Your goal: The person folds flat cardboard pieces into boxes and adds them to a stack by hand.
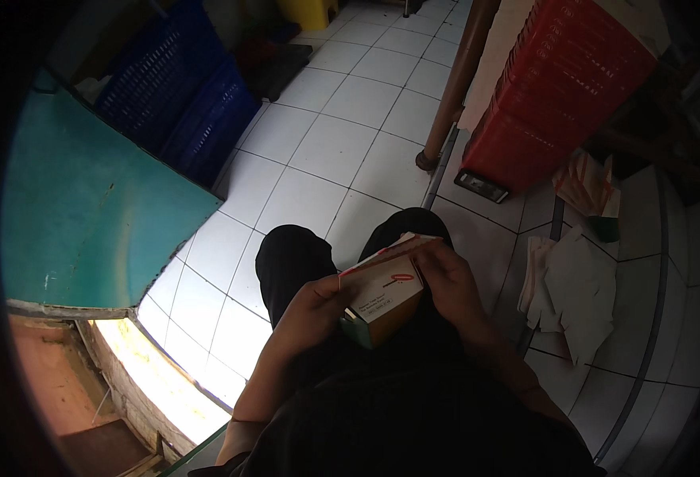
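Note:
A small printed cardboard box (pixel 388 292), white with green and orange-brown parts, is held between both hands above my lap. My left hand (pixel 320 307) grips its left end, the fingers partly hidden behind the card. On the other side, my right hand (pixel 448 280) holds the upper right edge, where a flap with an orange-red border stands raised. The box bears writing and a red logo. Under it are my knees in dark trousers.
Flat white card pieces (pixel 582 292) lie on the tiled floor at right, near folded printed cartons (pixel 588 185). Stacked red plastic crates (pixel 558 89) stand beside a brown pole (pixel 460 77). At left are a green panel (pixel 99 208) and blue plastic baskets (pixel 177 89).

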The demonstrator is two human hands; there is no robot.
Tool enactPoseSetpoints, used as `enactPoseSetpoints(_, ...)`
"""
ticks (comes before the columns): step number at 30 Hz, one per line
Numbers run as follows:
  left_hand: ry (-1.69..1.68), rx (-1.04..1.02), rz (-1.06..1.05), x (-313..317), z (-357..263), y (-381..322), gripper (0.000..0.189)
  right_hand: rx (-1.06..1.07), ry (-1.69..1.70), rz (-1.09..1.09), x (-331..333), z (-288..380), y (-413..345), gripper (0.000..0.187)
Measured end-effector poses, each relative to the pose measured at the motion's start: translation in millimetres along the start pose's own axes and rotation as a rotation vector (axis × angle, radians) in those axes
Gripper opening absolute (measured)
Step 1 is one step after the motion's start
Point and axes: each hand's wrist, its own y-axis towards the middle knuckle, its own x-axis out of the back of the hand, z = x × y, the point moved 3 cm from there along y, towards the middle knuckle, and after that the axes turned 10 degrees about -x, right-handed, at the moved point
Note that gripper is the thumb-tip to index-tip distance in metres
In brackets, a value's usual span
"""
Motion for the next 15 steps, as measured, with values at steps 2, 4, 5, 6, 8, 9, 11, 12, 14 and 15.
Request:
enactPoseSetpoints(2, -0.020, -0.016, -0.138, 3, 14, -1, 0.025, -0.023, -0.080, -0.044, -4, 10, -4, 0.040)
enactPoseSetpoints(4, -0.152, 0.035, -0.316, 4, 14, 1, 0.022, 0.084, -0.397, -0.041, -6, 27, -9, 0.050)
enactPoseSetpoints(5, -0.218, 0.061, -0.405, 4, 14, 2, 0.021, 0.129, -0.566, -0.042, -11, 33, -11, 0.052)
enactPoseSetpoints(6, -0.390, 0.054, -0.419, -1, 14, 4, 0.021, 0.172, -0.735, -0.047, -19, 38, -15, 0.055)
enactPoseSetpoints(8, -0.735, 0.041, -0.442, -10, 12, 8, 0.023, 0.189, -0.891, -0.047, -28, 38, -17, 0.061)
enactPoseSetpoints(9, -0.757, 0.036, -0.429, -12, 16, 10, 0.023, 0.165, -0.881, -0.044, -30, 32, -16, 0.064)
enactPoseSetpoints(11, -0.800, 0.027, -0.402, -15, 25, 12, 0.023, 0.071, -0.679, 0.025, -26, 16, -11, 0.070)
enactPoseSetpoints(12, -0.703, 0.036, -0.352, -16, 24, 10, 0.023, 0.003, -0.486, 0.083, -20, 6, -8, 0.072)
enactPoseSetpoints(14, -0.506, 0.049, -0.251, -18, 18, 4, 0.024, -0.090, -0.232, 0.144, -12, -4, -6, 0.074)
enactPoseSetpoints(15, -0.433, 0.053, -0.248, -20, 16, 3, 0.024, -0.121, -0.171, 0.157, -12, -7, -5, 0.074)
